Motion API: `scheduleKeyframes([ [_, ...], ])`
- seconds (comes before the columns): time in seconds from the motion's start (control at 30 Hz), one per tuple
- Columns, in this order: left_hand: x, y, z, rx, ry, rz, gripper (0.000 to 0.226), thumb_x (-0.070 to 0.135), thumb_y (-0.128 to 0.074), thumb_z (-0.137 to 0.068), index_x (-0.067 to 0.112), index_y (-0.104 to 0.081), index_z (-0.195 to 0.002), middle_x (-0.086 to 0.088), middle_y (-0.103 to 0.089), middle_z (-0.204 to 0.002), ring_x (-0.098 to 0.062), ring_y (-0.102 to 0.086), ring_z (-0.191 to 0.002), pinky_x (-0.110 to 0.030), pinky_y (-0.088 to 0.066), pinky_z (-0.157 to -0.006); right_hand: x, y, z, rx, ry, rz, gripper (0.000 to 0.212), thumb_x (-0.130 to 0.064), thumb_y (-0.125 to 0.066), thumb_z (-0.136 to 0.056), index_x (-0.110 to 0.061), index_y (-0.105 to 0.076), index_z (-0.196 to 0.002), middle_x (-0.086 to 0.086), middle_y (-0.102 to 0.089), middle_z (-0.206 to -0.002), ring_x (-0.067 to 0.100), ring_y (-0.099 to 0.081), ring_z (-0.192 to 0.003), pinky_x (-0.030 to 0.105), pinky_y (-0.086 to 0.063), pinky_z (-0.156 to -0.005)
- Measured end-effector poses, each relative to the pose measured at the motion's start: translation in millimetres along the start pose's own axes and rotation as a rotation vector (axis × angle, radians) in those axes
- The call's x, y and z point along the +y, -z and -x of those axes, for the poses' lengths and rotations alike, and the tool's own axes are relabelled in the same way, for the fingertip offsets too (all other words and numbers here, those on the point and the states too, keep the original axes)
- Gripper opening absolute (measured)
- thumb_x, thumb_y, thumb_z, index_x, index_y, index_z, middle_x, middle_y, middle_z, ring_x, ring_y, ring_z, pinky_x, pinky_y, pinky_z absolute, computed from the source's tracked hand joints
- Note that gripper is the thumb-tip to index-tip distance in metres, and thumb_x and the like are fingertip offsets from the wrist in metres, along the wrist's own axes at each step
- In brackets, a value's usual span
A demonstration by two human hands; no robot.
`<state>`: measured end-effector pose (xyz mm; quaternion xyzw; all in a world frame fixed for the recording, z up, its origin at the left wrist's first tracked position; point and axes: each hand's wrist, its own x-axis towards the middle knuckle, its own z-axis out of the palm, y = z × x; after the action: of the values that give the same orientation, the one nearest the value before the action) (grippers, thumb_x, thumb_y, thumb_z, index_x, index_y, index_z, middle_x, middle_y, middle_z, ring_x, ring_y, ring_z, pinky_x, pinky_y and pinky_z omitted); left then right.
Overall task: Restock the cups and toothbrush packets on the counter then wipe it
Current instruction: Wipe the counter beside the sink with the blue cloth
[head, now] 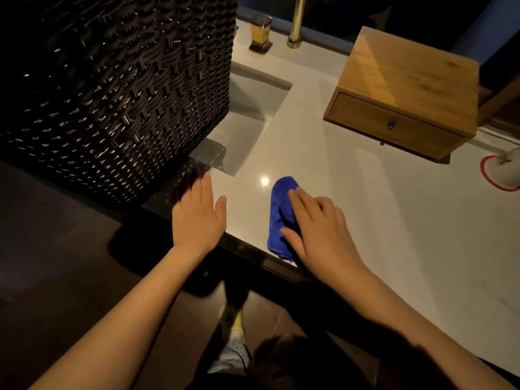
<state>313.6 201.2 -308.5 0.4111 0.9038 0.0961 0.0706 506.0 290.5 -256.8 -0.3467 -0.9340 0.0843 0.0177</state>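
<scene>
Both bare forearms reach up from the bottom of the view to the front edge of the pale stone counter. One, the left hand, is open and flat with straight fingers at that edge, its blurred fingertips beside the tall dark woven basket; whether it touches the counter I cannot tell. Its partner, the right hand, lies open with spread fingers pressing down on a folded blue microfibre cloth, which sits on the counter near the front edge.

Farther out are the sunken rectangular sink, a light wooden box with one drawer and a brass tap.

No cups or toothbrush packets show, so the restocking cannot be checked. Wiping looks to be the step in hand, with most of the surface probably left to cover.
</scene>
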Motion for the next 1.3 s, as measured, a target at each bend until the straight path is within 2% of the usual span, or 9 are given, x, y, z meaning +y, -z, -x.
scheduleKeyframes([
  [0.1,-0.1,0.2,0.6,0.007,0.000,0.001,0.059,0.035,-0.037,-0.095,0.007,-0.023,-0.144,-0.017,-0.037,-0.145,-0.035,-0.044,-0.124,-0.047,-0.037,-0.096,-1.1,0.3,9.8,0.107,0.039,0.006,0.041,-0.031,-0.037,-0.089,-0.012,-0.061,-0.117,0.003,-0.067,-0.117,0.025,-0.059,-0.081,0.034,-0.046,-0.073],
  [0.2,0.1,-0.2,0.5,0.002,0.001,-0.012,0.059,0.036,-0.035,-0.095,0.008,-0.022,-0.145,-0.016,-0.036,-0.146,-0.034,-0.043,-0.125,-0.046,-0.037,-0.097,9.1,-2.8,-5.2,0.146,0.109,0.050,0.033,-0.028,-0.041,-0.088,-0.016,-0.066,-0.106,-0.001,-0.070,-0.104,0.027,-0.061,-0.091,0.036,-0.030,-0.087],
  [0.3,0.4,-0.1,0.3,0.001,0.005,-0.005,0.059,0.036,-0.036,-0.094,0.007,-0.023,-0.144,-0.016,-0.038,-0.145,-0.035,-0.044,-0.124,-0.047,-0.038,-0.096,6.8,-19.5,-12.6,-0.068,0.194,0.103,0.053,-0.043,-0.036,-0.089,-0.013,-0.054,-0.128,0.011,-0.054,-0.134,0.032,-0.047,-0.127,0.043,-0.019,-0.114],
  [0.57,-1.0,0.8,0.7,-0.004,-0.014,-0.013,0.059,0.036,-0.034,-0.094,0.007,-0.023,-0.144,-0.016,-0.039,-0.144,-0.035,-0.046,-0.123,-0.046,-0.040,-0.093,26.0,-32.3,-24.7,-0.140,0.141,-0.050,0.062,-0.050,-0.023,-0.091,-0.021,-0.023,-0.146,0.009,-0.016,-0.157,0.026,-0.012,-0.145,0.041,-0.019,-0.115],
  [0.73,1.7,-0.6,0.2,0.003,0.001,-0.012,0.059,0.038,-0.031,-0.092,0.006,-0.028,-0.142,-0.017,-0.044,-0.140,-0.035,-0.051,-0.116,-0.046,-0.044,-0.087,32.9,-32.2,-110.2,-0.004,-0.035,-0.139,0.061,-0.040,-0.037,-0.096,-0.014,-0.016,-0.147,0.009,-0.013,-0.157,0.026,-0.013,-0.144,0.041,-0.026,-0.112],
  [0.87,1.7,-1.1,-0.7,-0.003,0.012,-0.012,0.065,0.042,-0.021,-0.088,0.006,-0.030,-0.141,-0.016,-0.046,-0.138,-0.034,-0.053,-0.111,-0.046,-0.045,-0.083,-5.7,-32.4,-150.5,0.031,0.014,-0.144,0.058,-0.039,-0.036,-0.096,-0.007,-0.026,-0.143,0.011,-0.028,-0.152,0.027,-0.024,-0.140,0.035,-0.024,-0.112],
  [1.0,-0.8,-0.7,-1.1,-0.008,0.006,-0.015,0.063,0.039,-0.023,-0.088,0.006,-0.031,-0.141,-0.017,-0.047,-0.137,-0.035,-0.055,-0.109,-0.045,-0.046,-0.081,-27.2,-38.1,-125.0,0.003,0.177,-0.078,0.052,-0.033,-0.034,-0.097,-0.007,-0.032,-0.141,0.011,-0.032,-0.151,0.025,-0.024,-0.141,0.030,-0.008,-0.114],
  [1.17,-1.5,0.6,-1.6,0.001,-0.013,-0.011,0.061,0.036,-0.024,-0.088,0.003,-0.037,-0.138,-0.019,-0.051,-0.134,-0.037,-0.058,-0.104,-0.045,-0.049,-0.077,-52.8,-42.6,-74.9,-0.060,0.246,-0.035,0.056,-0.032,-0.024,-0.092,-0.002,-0.043,-0.135,0.016,-0.044,-0.143,0.031,-0.036,-0.135,0.043,-0.023,-0.113],
  [1.3,-3.9,2.0,-1.2,-0.002,-0.029,-0.005,0.055,0.033,-0.027,-0.093,0.006,-0.030,-0.142,-0.017,-0.045,-0.141,-0.035,-0.053,-0.114,-0.045,-0.046,-0.083,-58.3,-50.5,-34.7,-0.090,0.214,0.007,0.054,-0.035,-0.024,-0.093,-0.009,-0.042,-0.137,0.009,-0.043,-0.145,0.025,-0.035,-0.137,0.042,-0.020,-0.113],
])
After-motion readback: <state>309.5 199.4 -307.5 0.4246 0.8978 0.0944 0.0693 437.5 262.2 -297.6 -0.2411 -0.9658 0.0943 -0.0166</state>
